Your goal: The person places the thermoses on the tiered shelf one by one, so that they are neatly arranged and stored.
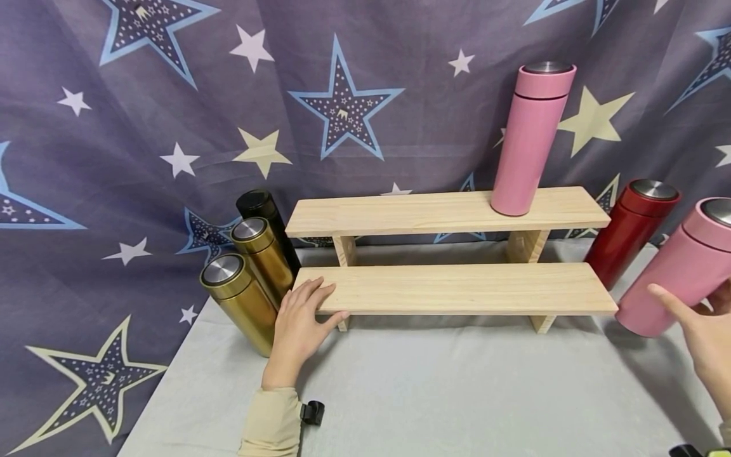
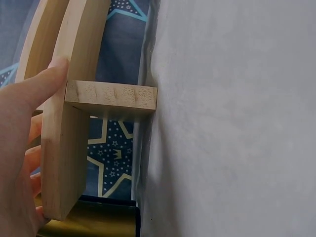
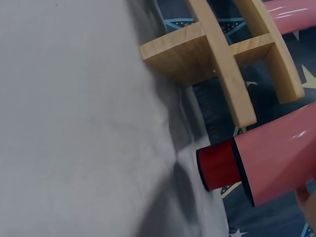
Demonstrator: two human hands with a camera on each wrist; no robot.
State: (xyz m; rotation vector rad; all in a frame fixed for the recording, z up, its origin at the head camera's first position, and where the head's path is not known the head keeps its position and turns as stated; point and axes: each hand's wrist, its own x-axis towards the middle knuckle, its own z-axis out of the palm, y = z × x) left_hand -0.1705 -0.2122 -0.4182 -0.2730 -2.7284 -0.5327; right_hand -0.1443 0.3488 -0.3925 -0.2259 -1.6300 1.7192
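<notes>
My right hand [image 1: 705, 333] grips a pink thermos bottle [image 1: 679, 276] at the right edge of the head view, thumb along its near side. The bottle's base is lifted off the table in the right wrist view, and a red bottle [image 3: 218, 165] shows partly behind it. My left hand [image 1: 302, 324] rests on the left end of the lower board of a two-tier wooden shelf [image 1: 457, 289]. Its fingers lie over the top and its thumb [image 2: 49, 81] touches the front edge. Another pink thermos bottle [image 1: 531, 143] stands upright on the upper board's right part.
Two gold bottles [image 1: 242, 304] and a black bottle [image 1: 259, 206] stand at the shelf's left end, close to my left hand. The red bottle stands beyond the shelf's right end. A grey cloth [image 1: 457, 393] covers the table; a star-patterned curtain [image 1: 422, 127] hangs behind.
</notes>
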